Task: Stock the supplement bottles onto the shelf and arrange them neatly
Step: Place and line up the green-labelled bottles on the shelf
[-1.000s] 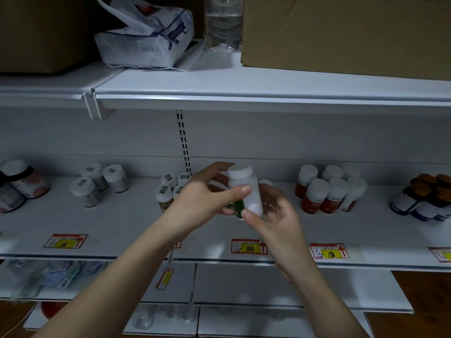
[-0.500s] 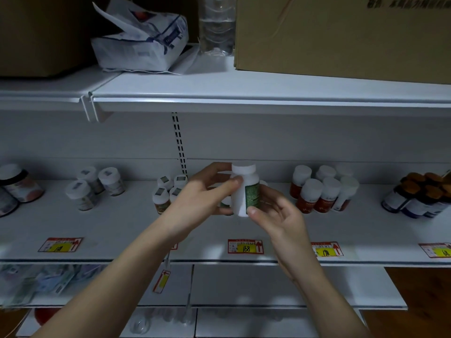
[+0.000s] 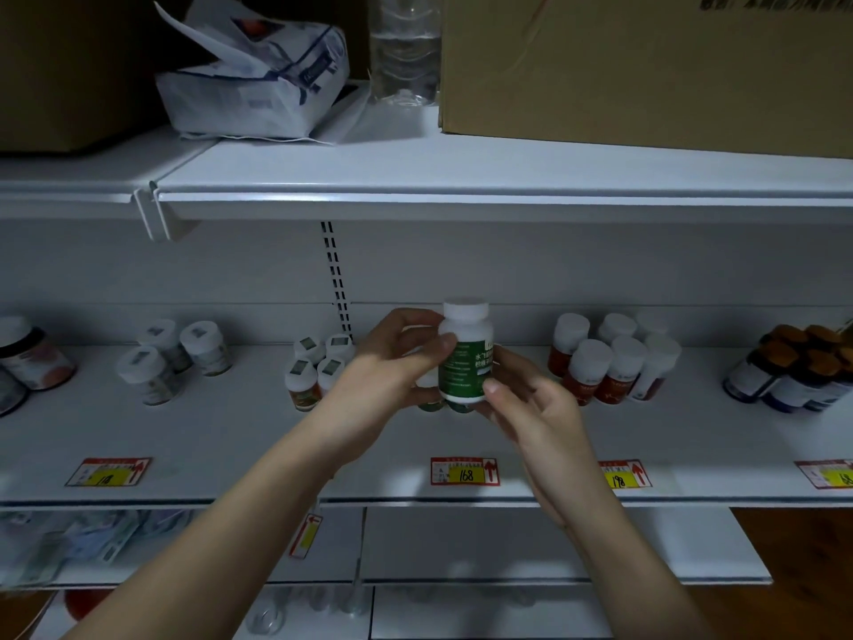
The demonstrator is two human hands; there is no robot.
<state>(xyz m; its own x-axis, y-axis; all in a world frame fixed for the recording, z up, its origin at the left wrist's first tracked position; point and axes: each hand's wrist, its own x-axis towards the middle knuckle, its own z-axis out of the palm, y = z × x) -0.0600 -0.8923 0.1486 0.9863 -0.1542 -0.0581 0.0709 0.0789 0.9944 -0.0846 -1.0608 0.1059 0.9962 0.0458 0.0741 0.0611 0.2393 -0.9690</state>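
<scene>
Supplement bottle (image 3: 465,358) — smooth white plastic, round cap, glossy green label — stands upright above the shelf (image 3: 240,436), pinched by my left hand (image 3: 383,376) at nine o'clock and my right hand (image 3: 531,408) at four.

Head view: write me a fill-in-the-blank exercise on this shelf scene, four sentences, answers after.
1. The bottle held by the left hand and the right hand has a ____ label.
2. Its cap is ____.
3. The price tag below it reads ____.
4. The red-labelled bottles stand to the ____ of the held bottle.

Answers: green; white; 168; right
</scene>
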